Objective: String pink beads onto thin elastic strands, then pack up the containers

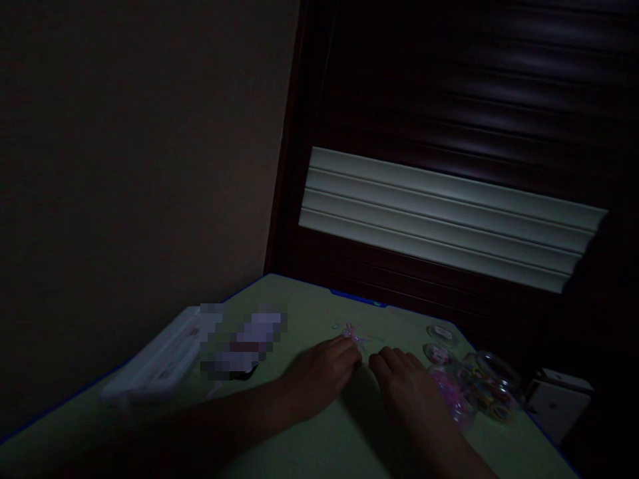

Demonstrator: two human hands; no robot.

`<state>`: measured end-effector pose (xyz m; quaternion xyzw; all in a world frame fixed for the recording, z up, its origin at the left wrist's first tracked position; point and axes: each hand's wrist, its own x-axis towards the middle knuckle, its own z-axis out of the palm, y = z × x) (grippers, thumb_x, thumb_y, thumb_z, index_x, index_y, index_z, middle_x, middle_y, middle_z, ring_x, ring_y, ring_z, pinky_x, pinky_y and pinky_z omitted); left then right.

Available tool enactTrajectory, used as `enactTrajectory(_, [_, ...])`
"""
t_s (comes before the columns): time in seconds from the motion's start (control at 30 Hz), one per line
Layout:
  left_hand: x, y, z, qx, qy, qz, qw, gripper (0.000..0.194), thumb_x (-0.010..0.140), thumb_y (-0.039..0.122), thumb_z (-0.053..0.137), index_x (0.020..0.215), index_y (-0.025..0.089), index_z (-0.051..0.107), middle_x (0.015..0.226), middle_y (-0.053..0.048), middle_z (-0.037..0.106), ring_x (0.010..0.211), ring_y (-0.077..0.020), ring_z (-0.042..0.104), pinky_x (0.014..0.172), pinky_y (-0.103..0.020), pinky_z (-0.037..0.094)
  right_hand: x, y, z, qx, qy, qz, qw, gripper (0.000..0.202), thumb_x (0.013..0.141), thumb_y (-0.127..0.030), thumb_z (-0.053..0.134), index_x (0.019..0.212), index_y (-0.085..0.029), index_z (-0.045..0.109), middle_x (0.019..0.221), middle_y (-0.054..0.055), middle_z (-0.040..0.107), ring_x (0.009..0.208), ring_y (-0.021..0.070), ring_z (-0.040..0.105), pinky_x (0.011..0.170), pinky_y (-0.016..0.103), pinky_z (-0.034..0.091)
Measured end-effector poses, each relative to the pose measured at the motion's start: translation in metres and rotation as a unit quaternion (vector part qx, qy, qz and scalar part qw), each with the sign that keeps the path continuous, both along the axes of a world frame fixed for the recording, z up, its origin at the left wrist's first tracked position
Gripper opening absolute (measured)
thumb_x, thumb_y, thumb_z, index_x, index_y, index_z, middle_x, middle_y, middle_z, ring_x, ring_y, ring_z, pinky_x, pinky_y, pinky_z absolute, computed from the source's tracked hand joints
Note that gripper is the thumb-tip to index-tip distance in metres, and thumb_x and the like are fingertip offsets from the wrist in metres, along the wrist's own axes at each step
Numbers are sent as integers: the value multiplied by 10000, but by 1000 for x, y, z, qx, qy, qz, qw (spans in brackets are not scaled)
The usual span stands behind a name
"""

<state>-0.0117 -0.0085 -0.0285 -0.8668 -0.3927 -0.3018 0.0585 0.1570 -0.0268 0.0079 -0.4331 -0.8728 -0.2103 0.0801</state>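
Over the middle of the pale green table my left hand (324,369) is closed, its fingers curled down and pressed together. Just beyond its fingertips lies a small tangle of thin pink and clear bands (351,330). My right hand (402,379) is also closed, a short gap to the right of the left one. Whatever the fingers of either hand pinch is hidden or too small to see in the dim light. Close by my right hand stand a clear jar of pink pieces (452,394) and a clear jar of coloured rubber bands (492,392).
Two round lids (442,335) lie behind the jars. At the left is a long whitish plastic case (154,362), with a blurred-out object (252,342) beside it. A white box (559,402) stands past the table's right edge. A wall and dark slatted panel rise behind.
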Motion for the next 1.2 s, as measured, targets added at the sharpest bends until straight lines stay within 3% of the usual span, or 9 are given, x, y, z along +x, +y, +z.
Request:
enactTrajectory(0.23, [-2,4,-4,14,-22,-16,1000,138,894,160,383,881,180,519,899,-33,548,849,-151,512,767,-270,429,28,0,34,-6,72,-51,996,233,757,-30,451,798,-203,602,790,37,608,716,173,569,602,259,360])
enactTrajectory(0.4, [-2,6,-5,8,-4,-12,1000,155,899,177,367,854,182,515,880,-32,538,820,-147,508,757,-266,428,82,15,55,-152,182,-22,971,223,800,-148,430,732,-207,634,755,25,638,681,147,581,601,227,388])
enactTrajectory(0.57, [-2,7,-7,-6,-2,-9,1000,130,894,173,383,843,183,503,879,-25,526,832,-143,498,760,-250,417,120,23,54,-262,182,-49,946,219,755,-166,445,658,-176,641,643,4,611,601,123,545,532,196,366])
enactTrajectory(0.87, [-4,12,-12,-22,-17,-15,999,117,885,170,390,846,191,498,841,-14,509,787,-139,490,731,-254,403,126,4,61,-303,245,-49,920,233,762,-220,446,615,-182,623,612,1,571,576,108,488,538,198,359])
enactTrajectory(1.1, [-3,11,-10,-31,-15,-15,999,123,882,159,385,847,190,498,839,-12,511,783,-137,492,729,-253,402,131,15,57,-301,211,-59,928,242,758,-209,433,603,-157,612,572,-10,558,538,101,493,522,196,352])
enactTrajectory(1.2, [-3,11,-10,-24,-8,-11,1000,121,882,162,390,838,188,498,843,-14,514,793,-140,492,734,-254,401,125,22,59,-264,215,-61,938,245,761,-235,441,648,-150,641,646,14,613,607,135,544,561,213,384])
